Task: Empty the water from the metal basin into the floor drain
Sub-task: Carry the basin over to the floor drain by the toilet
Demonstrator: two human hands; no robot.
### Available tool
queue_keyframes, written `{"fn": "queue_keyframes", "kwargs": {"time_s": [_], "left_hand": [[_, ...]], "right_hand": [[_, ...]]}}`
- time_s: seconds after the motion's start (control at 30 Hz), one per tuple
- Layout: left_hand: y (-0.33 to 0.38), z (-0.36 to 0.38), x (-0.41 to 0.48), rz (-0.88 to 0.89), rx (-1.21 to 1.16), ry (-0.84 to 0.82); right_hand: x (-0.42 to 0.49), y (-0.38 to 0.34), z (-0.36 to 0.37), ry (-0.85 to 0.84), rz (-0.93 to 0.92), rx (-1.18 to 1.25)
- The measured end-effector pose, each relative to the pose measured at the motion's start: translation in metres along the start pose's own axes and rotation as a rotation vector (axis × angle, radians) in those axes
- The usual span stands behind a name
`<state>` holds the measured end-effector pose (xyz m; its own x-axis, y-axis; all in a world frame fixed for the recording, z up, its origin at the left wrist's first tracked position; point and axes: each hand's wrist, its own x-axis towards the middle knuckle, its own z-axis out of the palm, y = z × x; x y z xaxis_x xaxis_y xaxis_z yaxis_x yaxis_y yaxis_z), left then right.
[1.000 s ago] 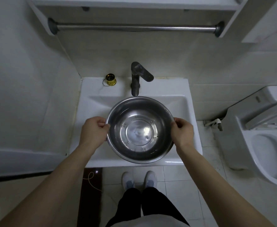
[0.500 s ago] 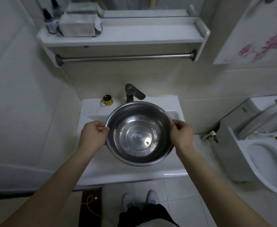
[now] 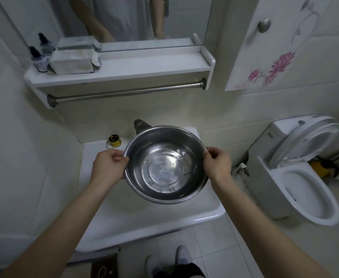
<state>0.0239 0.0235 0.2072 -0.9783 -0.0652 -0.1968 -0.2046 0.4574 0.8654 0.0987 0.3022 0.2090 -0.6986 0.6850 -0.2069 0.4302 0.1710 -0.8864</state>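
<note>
White-tiled bathroom, white sink [image 3: 136, 221] at frame centre. Left hand [image 3: 107, 167] and right hand [image 3: 217, 164] clamped on opposite rims of round shiny metal basin [image 3: 165, 164], now raised above sink, water inside. Floor drain unseen; carrying next.

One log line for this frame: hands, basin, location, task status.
left hand: grips basin rim | right hand: grips opposite rim | basin: held above sink, water inside | floor drain: not in view | pour: not started
</note>
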Motion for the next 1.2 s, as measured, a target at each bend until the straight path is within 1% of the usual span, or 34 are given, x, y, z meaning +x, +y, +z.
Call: {"fn": "queue_keyframes", "kwargs": {"time_s": [0.4,0.57,0.8,1.2], "left_hand": [[0.034,0.028,-0.004,0.041,-0.062,-0.076],[0.05,0.044,-0.008,0.056,-0.072,-0.094],[0.072,0.071,-0.025,0.066,-0.064,-0.042],[0.097,0.134,-0.068,-0.045,-0.11,0.077]], "right_hand": [[0.004,0.003,-0.041,0.084,-0.003,0.03],[0.016,0.002,-0.061,0.091,-0.004,0.041],[0.043,0.006,-0.092,0.069,-0.037,0.031],[0.094,0.012,-0.154,-0.062,-0.114,-0.01]]}}
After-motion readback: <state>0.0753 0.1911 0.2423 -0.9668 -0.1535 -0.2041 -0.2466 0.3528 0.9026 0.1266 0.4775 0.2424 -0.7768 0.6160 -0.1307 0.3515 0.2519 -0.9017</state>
